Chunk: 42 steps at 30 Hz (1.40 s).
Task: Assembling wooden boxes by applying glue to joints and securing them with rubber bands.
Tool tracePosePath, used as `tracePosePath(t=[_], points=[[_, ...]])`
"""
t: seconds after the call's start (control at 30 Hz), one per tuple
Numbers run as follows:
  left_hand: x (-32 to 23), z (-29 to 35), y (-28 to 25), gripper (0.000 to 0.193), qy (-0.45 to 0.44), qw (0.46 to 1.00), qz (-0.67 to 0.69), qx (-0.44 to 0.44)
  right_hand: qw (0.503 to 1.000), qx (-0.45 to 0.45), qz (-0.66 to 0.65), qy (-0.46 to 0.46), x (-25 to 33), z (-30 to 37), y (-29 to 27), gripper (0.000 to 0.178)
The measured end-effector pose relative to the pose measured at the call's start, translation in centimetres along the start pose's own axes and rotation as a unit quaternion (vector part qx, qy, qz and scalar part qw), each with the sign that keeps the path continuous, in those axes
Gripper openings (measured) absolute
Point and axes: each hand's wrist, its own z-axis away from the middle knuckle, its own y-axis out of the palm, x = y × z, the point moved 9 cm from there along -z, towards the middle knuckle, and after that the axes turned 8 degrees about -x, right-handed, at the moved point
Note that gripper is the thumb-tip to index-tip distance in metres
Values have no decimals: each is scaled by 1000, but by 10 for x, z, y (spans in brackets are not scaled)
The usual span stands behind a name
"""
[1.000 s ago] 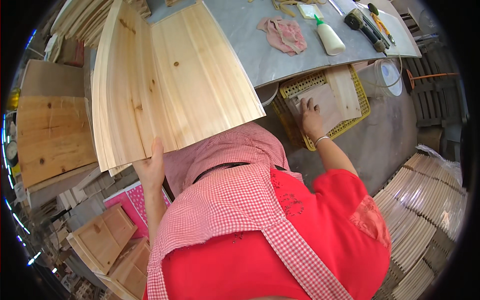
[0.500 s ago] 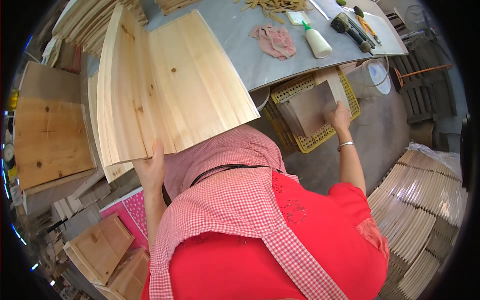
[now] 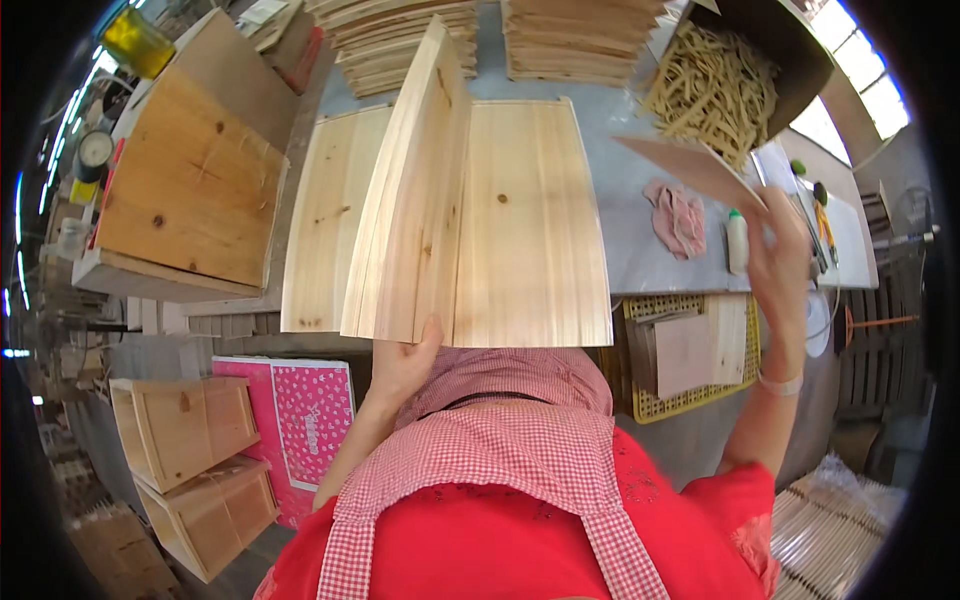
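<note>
In the head view, gripping at the near bottom end of the upright panel (image 3: 425,200) with the left hand (image 3: 405,365), thumb pressed to the wood and remaining fingers hidden beneath; probably clasping there to keep it steady on edge. Adjoining at the right foot of the upright panel, with a flat panel (image 3: 535,225); cannot tell whether joined or only touching. Lying flat to the left of the upright panel, with another pale panel (image 3: 325,230).

Pinching a thin board (image 3: 690,165) by its near end between the closed thumb and fingers of the right hand (image 3: 780,250), held up well to the right of the upright panel; likely taken by the end to leave most of it free. Spread underneath and around the upright panel, with a grey workbench (image 3: 625,185).

Resting right of the upright panel, with a pink rag (image 3: 680,220) and a white bottle (image 3: 737,250), apparently kept within reach. Sitting lower right of the upright panel, with a yellow basket (image 3: 655,410), seemingly there to hold more boards (image 3: 682,355) handy.
</note>
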Motion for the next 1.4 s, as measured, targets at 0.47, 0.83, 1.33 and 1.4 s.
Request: tracePosePath(t=[0.47,0.83,1.33,1.4], points=[[6,4,-21,34,28,997,-49,-59,977,125,-32,-167,37,-156,284,12],[-7,7,-12,32,10,998,-64,-24,973,189,-14,-128,30,-193,304,22],[24,25,1,39,-159,982,-79,60,964,221,-2,-145,26,-208,334,33],[38,28,-3,42,-184,982,-34,39,967,213,-2,-141,29,-207,330,32]])
